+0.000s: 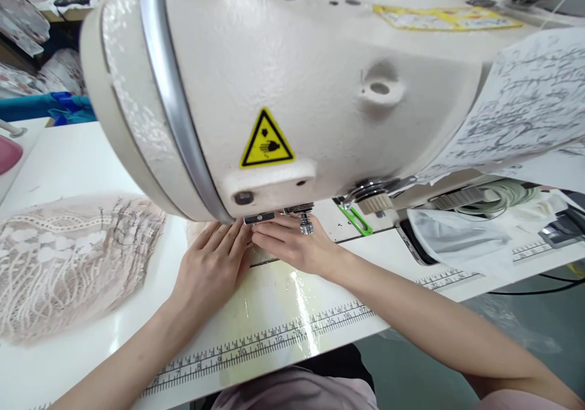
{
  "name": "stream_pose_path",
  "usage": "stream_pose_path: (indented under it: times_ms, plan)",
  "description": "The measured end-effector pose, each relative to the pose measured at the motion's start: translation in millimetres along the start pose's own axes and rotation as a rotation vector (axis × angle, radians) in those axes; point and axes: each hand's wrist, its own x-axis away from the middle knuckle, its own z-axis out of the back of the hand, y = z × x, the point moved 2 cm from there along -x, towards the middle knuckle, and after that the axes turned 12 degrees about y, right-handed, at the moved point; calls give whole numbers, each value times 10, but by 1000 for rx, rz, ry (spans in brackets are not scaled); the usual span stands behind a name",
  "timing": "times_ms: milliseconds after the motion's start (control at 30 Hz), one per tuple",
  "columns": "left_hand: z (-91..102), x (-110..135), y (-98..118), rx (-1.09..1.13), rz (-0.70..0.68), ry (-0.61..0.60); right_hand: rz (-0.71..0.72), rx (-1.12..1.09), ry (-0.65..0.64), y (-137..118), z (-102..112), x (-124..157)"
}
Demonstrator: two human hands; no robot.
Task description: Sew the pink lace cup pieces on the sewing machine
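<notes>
We see the cream sewing machine head (292, 93) filling the upper half of the view, and we place everything else by it. Directly under its front end, the left hand (210, 270) and the right hand (297, 245) lie flat on the white surface (82, 160). Their fingertips nearly meet below the machine head's needle area. On both hands the fingers (237, 239) are stretched out and held close together. They grip nothing and press down on a pale fabric piece (261, 256), which lies beneath the machine head's front end. Most of that piece is covered by the hands, so we cannot tell its outline.

A yellow warning sticker (267, 140) sits on the machine head's face, just above the hands. A silver clamp screw (305, 222) hangs from the underside and touches the back of the right hand. Left of the machine head, well apart from the hands, pink lace fabric (68, 258) is spread on the surface. Just right of the screw, under the machine head, lies a green clip (356, 220). Farther right is a white cloth (448, 239). A printed ruler strip (274, 337) runs along the near edge of the surface, on our side of the machine head.
</notes>
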Motion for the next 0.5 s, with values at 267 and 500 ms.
stream_pose_path:
  times_ms: [267, 500]
  plan:
    - [-12, -10, 29, -20, 16, 18, -71, -23, -19, 51, 5, 20]
    - [-22, -24, 53, -27, 21, 16, -65, -84, -207, 157, -82, 52]
